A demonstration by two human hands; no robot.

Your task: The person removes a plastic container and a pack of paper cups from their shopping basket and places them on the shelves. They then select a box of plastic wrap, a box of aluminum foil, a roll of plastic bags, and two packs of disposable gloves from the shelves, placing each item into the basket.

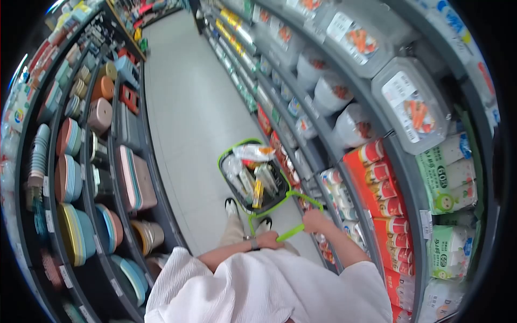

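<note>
A black shopping basket with a green rim [280,173] hangs low in front of me, near my shoes. Its green handle [291,232] reaches back toward my body. My left hand [267,240], with a band on the wrist, is closed round one end of the handle's grip. At the other end, my right hand [316,220] is closed round it too. Inside the basket lie a white-and-orange packet [254,152], a yellow package [258,194] and several clear-wrapped items that I cannot make out.
Shelves line both sides of a grey-floored aisle [175,97]. On the left are stacked bowls [70,177] and plastic basins [137,177]. To the right stand clear food containers [412,105], red-packed paper cups [377,177] and green-white packs [447,177], close to my right arm.
</note>
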